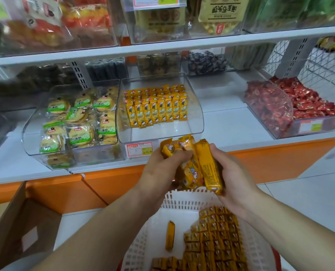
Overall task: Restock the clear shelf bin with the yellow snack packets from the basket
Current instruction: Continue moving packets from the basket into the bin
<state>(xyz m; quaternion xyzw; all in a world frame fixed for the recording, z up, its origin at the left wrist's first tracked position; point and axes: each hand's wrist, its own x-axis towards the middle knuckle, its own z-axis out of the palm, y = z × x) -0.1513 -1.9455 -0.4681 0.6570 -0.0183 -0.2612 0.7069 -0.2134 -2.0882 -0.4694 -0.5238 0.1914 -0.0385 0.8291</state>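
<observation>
White shop shelving [162,48], orange base panel [280,163], pale tiled floor [315,192], cardboard box [16,222] left.

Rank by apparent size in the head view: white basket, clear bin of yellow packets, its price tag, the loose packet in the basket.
1. white basket, largest, though nearer the camera and cut off by the frame.
2. clear bin.
3. price tag and loose packet: too close to rank; the packet is nearer.

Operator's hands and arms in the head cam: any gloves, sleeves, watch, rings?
Two bare hands, no gloves: left hand, right hand. No ring shows on the visible fingers, and no watch or band at either wrist. The left forearm and right forearm are uncovered down to the frame's edge, with no sleeve in view. No markings or tags.
</observation>
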